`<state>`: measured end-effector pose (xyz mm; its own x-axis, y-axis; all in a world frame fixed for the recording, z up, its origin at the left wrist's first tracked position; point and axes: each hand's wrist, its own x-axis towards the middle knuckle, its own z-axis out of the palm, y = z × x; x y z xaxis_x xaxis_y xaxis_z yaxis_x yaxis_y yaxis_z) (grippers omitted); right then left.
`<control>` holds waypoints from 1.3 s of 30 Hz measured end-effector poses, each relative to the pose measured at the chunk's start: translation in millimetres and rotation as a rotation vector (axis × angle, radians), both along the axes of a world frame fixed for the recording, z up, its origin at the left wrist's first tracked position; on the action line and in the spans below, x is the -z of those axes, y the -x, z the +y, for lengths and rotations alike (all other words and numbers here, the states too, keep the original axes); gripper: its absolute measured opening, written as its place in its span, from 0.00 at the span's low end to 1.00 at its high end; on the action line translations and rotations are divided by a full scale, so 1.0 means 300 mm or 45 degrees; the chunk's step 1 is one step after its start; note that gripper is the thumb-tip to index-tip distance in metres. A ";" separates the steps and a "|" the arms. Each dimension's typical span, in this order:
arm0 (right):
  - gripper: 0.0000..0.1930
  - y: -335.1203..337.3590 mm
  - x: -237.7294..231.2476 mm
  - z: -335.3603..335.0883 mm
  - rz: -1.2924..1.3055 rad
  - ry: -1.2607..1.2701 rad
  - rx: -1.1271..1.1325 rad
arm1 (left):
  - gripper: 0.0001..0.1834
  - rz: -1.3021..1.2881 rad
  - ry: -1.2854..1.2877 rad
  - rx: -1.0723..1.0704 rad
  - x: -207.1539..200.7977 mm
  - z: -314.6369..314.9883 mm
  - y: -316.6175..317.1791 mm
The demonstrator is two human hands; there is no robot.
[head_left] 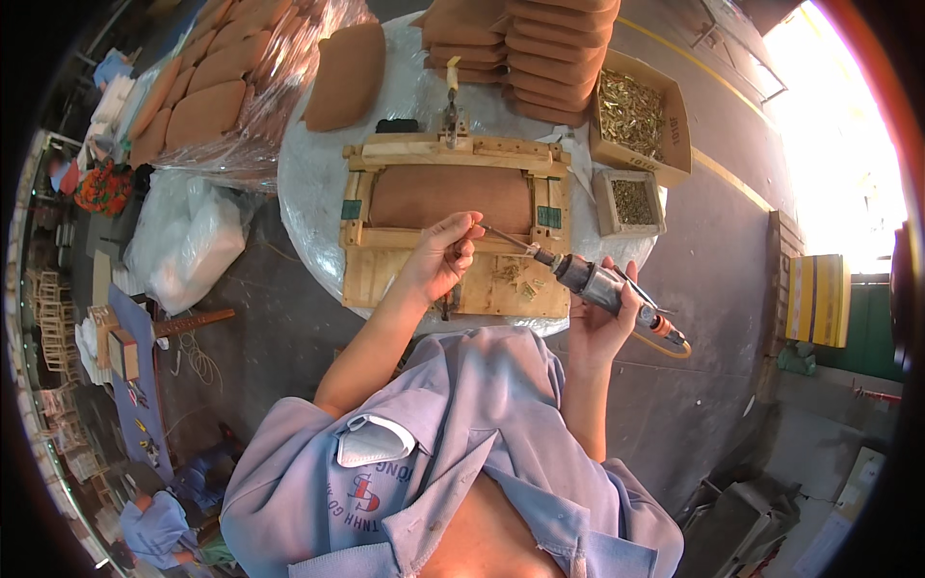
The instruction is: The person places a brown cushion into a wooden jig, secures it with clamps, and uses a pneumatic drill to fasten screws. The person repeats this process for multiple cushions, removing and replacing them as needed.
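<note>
My right hand [607,313] is wrapped round a pneumatic screwdriver [599,282], whose long bit points left and up. At the tip of that bit, my left hand [445,252] pinches with thumb and forefinger; whatever is between them is too small to make out. Both hands are above the near side of a wooden jig [414,152], a frame with a toggle clamp [451,120] on its far rail. Inside the frame lies a brown upholstered pad [448,193]. On the jig's near board rest several small brass-coloured screws or fittings [528,287].
The jig stands on a plastic-wrapped round table [313,207]. Stacks of brown cushions [554,58] and a single brown cushion [347,77] are at the back. To the right are a cardboard box [674,144] and a smaller box [605,207] of metal fittings. An air hose [665,349] trails from the screwdriver.
</note>
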<state>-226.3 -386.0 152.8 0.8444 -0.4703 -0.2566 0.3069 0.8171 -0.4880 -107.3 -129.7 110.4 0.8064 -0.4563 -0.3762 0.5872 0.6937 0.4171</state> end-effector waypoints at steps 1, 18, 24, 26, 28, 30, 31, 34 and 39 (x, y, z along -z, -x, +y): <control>0.31 0.000 0.001 -0.002 -0.005 -0.003 0.002 | 0.11 -0.006 -0.002 0.011 -0.001 0.001 0.000; 0.30 0.016 -0.015 0.005 -0.003 0.054 0.002 | 0.11 -0.083 0.260 0.145 0.078 0.036 -0.018; 0.29 0.028 0.006 -0.001 -0.021 0.021 0.001 | 0.13 0.064 0.124 -0.019 0.072 0.012 -0.001; 0.29 0.031 0.013 -0.001 -0.019 0.007 -0.004 | 0.12 0.078 0.178 0.015 0.091 0.016 0.002; 0.28 0.030 0.011 0.007 -0.009 -0.005 0.001 | 0.11 0.091 0.220 0.036 0.109 0.022 0.003; 0.28 0.033 0.011 0.009 0.003 -0.003 0.007 | 0.10 0.108 0.253 0.051 0.105 0.016 0.006; 0.28 0.033 0.014 0.009 0.009 0.003 0.009 | 0.10 0.109 0.271 0.060 0.113 0.016 0.006; 0.28 0.032 0.014 0.015 0.017 0.010 0.007 | 0.11 0.123 0.257 0.058 0.129 0.019 0.008; 0.28 0.035 0.023 0.013 0.031 0.010 0.004 | 0.10 0.182 0.139 -0.008 0.099 0.000 0.016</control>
<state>-236.9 -382.2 146.0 0.8367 -0.4748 -0.2731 0.2972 0.8123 -0.5018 -112.1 -129.6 80.8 0.7512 -0.4960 -0.4354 0.6306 0.7343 0.2514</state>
